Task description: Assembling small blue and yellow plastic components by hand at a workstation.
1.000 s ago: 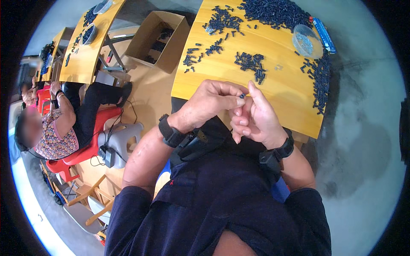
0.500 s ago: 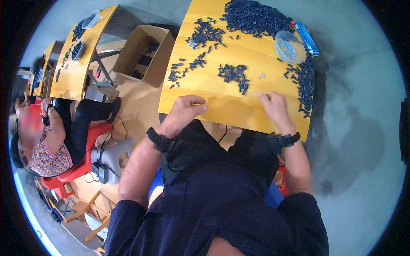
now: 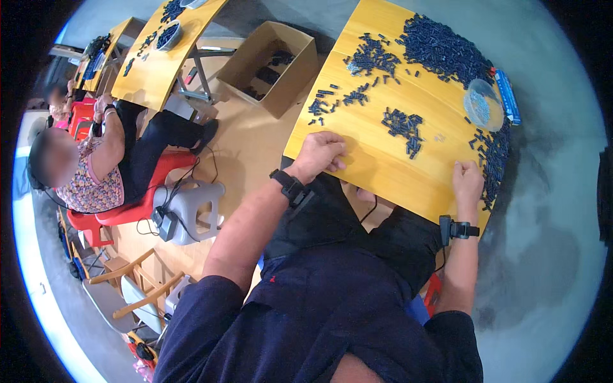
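Observation:
At the near edge of the yellow table [image 3: 377,169], my left hand [image 3: 319,155] is closed, its fingers curled in. My right hand [image 3: 469,182] rests over the table's near right part with thumb and fingers pressed together. Whatever either hand may hold is hidden or too small to make out. Between and beyond them lies a small group of short black cylindrical parts [image 3: 403,129], with a few tiny pale pieces [image 3: 439,137] beside it. More black parts [image 3: 494,156] spread along the right edge, close to my right hand.
A big heap of black parts [image 3: 444,51] covers the far side. Near it stand a clear tub [image 3: 477,108] of small silvery pieces and a blue box [image 3: 506,96]. A cardboard carton [image 3: 300,76] sits left of the table. Another person [image 3: 92,166] sits at a neighbouring table.
The view has swung, so the table sits further right and lower. My right hand has drawn nearer the table's right edge and its fingers have closed more. My left fingers are more curled.

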The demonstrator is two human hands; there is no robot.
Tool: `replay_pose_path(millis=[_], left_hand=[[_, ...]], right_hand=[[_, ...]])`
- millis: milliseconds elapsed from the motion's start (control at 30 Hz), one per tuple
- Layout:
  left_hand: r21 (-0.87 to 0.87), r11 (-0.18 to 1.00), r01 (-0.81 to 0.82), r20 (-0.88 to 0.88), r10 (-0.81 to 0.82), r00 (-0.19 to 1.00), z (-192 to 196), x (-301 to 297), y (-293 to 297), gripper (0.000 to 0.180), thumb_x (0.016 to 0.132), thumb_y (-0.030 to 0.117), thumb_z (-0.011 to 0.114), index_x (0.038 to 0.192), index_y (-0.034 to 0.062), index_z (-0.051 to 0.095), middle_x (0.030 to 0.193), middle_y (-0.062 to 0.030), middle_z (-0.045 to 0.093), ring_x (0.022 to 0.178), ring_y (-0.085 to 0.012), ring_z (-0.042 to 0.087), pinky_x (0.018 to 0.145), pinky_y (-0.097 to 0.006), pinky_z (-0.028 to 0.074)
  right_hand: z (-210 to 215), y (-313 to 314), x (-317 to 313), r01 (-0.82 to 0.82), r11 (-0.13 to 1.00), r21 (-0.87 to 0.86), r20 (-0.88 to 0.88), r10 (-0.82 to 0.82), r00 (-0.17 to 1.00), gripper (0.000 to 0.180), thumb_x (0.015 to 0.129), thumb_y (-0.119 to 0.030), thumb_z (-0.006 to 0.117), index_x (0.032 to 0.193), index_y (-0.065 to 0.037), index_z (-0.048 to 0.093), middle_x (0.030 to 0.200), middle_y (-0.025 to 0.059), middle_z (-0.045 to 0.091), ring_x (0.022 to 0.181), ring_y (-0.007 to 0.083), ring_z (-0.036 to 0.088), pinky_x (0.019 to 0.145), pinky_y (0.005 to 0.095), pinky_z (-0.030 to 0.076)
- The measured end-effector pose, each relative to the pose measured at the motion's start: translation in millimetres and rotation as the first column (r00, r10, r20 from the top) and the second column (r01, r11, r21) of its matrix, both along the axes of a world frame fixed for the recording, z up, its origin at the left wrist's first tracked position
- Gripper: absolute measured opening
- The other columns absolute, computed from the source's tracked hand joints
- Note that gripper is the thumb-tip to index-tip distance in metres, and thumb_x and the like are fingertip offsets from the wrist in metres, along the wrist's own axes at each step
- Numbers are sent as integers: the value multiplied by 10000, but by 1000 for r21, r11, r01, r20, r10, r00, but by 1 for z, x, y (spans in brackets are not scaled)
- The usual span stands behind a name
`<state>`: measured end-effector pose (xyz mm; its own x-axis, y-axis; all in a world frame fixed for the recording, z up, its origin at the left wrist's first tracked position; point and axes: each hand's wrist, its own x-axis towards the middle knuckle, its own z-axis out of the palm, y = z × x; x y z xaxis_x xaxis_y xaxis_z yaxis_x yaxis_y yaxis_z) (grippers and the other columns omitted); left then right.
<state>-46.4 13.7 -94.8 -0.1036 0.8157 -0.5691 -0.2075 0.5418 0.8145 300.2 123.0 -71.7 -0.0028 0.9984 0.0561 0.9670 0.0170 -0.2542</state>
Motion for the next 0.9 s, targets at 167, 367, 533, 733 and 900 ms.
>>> replay_pose_path(millis=[167,367,533,733,900], left_hand=[[-3,1000,-3,-25,3,1000,2,5,3,244,883,122,582,1071,-32,601,846,-88,650,559,-134,621,487,-226,493],[160,986,-37,-269,79,960,0,16,21,174,826,72,584,926,-37,675,687,-110,647,511,-158,618,467,-273,488],[272,962,5,-397,107,912,-16,22,25,183,836,111,625,925,-43,668,722,-64,638,532,-111,554,488,-251,457],[315,948,36,-413,103,905,-36,29,12,169,843,127,647,926,-18,669,727,-34,631,566,-74,532,504,-233,452],[271,962,-14,-328,106,939,-28,28,14,158,848,126,651,922,-13,661,724,-5,618,569,-61,523,502,-220,447]], right_hand=[[-7,-5,-35,-164,986,16,-178,165,970,185,842,-219,607,817,-37,614,726,171,651,697,345,645,628,406,494],[-7,-12,-59,-284,958,31,-183,285,941,163,838,-208,610,807,-48,599,706,170,639,658,363,630,597,442,486],[-7,-13,-60,-357,933,46,-129,359,924,169,834,-197,611,770,-47,569,677,170,616,659,368,614,589,463,468],[1,-3,-70,-341,940,-14,-347,315,883,127,829,-150,605,788,-31,585,686,168,605,660,358,605,599,442,461],[14,7,-99,-442,895,59,-369,431,823,113,816,-144,615,802,-33,599,722,161,602,695,344,601,621,422,464]])
